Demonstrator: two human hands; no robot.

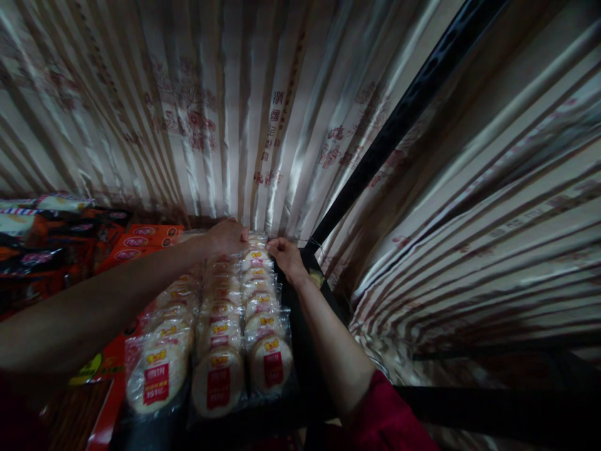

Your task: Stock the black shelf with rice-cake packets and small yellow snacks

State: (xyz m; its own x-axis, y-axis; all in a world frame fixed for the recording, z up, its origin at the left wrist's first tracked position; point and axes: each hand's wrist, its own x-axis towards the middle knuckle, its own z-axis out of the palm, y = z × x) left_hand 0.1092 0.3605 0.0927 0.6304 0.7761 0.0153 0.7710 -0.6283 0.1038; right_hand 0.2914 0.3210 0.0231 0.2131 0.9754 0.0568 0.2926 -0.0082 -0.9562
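Clear packets of round white rice crackers stand in three overlapping rows on a dark shelf (300,326). At the far end of the right row, a rice cracker packet (257,258) sits between my two hands. My left hand (228,237) is closed at its left side, reaching across the other rows; some of its fingers are hidden. My right hand (287,257) pinches at the packet's right edge, thumb and forefinger together. Nearest to me, the front packets (271,369) show red labels with yellow print.
Orange boxes (145,237) and a pile of dark and orange snack bags (42,257) lie to the left. A pleated, printed curtain (225,113) hangs close behind the shelf. A black metal post (375,156) rises at the shelf's back right corner.
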